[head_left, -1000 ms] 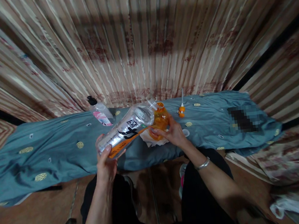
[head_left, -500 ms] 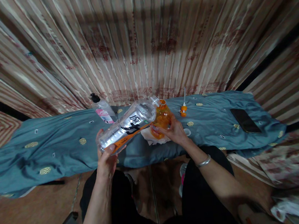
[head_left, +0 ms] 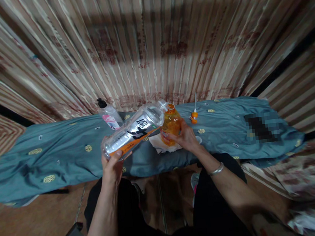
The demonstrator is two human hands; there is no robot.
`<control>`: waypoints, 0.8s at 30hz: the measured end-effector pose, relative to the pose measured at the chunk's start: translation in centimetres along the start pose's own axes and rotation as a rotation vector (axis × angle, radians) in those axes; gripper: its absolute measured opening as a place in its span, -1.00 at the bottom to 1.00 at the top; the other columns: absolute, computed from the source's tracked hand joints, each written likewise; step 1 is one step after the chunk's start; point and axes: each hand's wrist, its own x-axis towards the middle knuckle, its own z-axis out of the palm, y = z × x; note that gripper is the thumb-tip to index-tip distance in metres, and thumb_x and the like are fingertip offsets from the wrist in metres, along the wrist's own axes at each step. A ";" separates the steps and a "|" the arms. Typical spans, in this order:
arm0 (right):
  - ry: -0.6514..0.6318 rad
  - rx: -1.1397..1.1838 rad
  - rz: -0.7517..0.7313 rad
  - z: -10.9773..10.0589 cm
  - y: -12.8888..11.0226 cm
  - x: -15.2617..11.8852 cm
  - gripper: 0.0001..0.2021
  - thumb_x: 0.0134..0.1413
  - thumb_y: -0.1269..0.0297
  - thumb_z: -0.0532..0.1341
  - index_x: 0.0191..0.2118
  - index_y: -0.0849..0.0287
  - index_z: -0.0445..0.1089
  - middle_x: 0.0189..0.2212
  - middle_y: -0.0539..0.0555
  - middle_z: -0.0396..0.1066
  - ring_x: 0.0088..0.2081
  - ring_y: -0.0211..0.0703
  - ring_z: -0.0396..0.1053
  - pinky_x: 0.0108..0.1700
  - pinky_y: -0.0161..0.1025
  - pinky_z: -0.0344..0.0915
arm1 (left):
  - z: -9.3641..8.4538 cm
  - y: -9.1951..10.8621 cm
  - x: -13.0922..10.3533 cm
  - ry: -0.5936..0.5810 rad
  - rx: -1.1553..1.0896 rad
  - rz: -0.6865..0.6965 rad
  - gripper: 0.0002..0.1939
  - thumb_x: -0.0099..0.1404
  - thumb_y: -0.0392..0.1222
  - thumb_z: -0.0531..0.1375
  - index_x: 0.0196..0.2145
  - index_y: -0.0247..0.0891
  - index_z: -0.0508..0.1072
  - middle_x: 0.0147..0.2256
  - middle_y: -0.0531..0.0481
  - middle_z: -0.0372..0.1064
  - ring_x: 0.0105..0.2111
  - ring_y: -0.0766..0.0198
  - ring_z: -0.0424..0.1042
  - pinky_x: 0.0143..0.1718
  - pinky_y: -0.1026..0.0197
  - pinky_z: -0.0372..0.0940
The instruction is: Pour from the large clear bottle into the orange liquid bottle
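My left hand (head_left: 112, 161) is closed round the lower end of a large clear plastic bottle (head_left: 136, 130) with an orange, black and silver label. The bottle tilts, its uncapped neck up and to the right, close by the mouth of an orange see-through bottle (head_left: 170, 123). Whether the two necks touch, I cannot tell. The orange bottle stands upright over a crumpled white tissue (head_left: 160, 146), my right hand (head_left: 184, 135) wrapped round its side. An orange pump top (head_left: 194, 117) with a pale tube lies just beyond on the right.
Behind the clear bottle is a pump bottle (head_left: 109, 115) with a black head and pink label. A small white cap (head_left: 199, 139) lies beside my right wrist. Toward the right end of the blue patterned cloth (head_left: 67, 154) is a dark pixelated object (head_left: 261, 127). Striped curtains (head_left: 148, 39) hang behind.
Both hands keep their grips and the bottles hold nearly the same pose. The view has shifted slightly, and the dark object at the right is now pixelated.
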 end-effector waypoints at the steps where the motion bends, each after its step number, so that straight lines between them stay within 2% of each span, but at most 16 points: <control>1: 0.002 -0.002 0.001 0.0 0.0 0.0 -0.25 -0.08 -0.07 0.48 0.18 0.17 0.32 0.01 0.30 0.61 0.04 0.36 0.61 0.04 0.17 0.55 | 0.0 0.1 0.1 0.000 0.005 -0.003 -0.17 -0.19 -0.08 0.57 0.10 -0.03 0.53 0.02 -0.10 0.59 -0.07 -0.02 0.60 -0.28 0.09 0.55; 8: -0.006 0.012 -0.022 0.0 -0.2 -0.1 -0.29 -0.06 -0.07 0.47 0.14 0.18 0.33 -0.01 0.29 0.63 0.01 0.33 0.63 0.01 0.14 0.57 | 0.2 0.7 0.1 0.001 0.039 -0.013 -0.20 -0.23 -0.04 0.59 0.03 -0.14 0.56 -0.19 -0.09 0.63 -0.18 -0.03 0.64 -0.26 0.01 0.57; 12: 0.010 0.009 -0.035 0.2 -0.3 -0.1 -0.32 -0.02 -0.10 0.46 0.13 0.15 0.33 -0.02 0.26 0.63 0.01 0.28 0.64 0.01 0.10 0.58 | 0.2 0.5 0.2 0.027 0.043 0.009 -0.20 -0.24 -0.03 0.59 0.02 -0.14 0.56 -0.19 -0.10 0.63 -0.17 -0.04 0.64 -0.32 0.08 0.55; 16: 0.037 0.002 -0.059 0.6 -0.5 -0.2 -0.38 0.04 -0.09 0.43 0.13 0.10 0.36 -0.05 0.21 0.65 -0.04 0.23 0.65 -0.04 0.05 0.59 | 0.3 0.4 0.2 0.049 0.035 0.032 -0.28 -0.24 -0.03 0.58 -0.06 -0.15 0.58 -0.21 -0.08 0.63 -0.23 0.05 0.63 -0.38 0.17 0.52; 24: 0.037 -0.038 -0.016 0.7 -0.5 -0.1 -0.31 0.01 -0.06 0.45 0.18 0.15 0.33 -0.06 0.24 0.65 -0.06 0.27 0.66 -0.05 0.09 0.59 | 0.9 0.5 0.0 0.074 0.024 0.062 -0.35 -0.25 -0.03 0.58 -0.15 -0.17 0.58 -0.32 0.00 0.60 -0.32 0.14 0.60 -0.42 0.22 0.49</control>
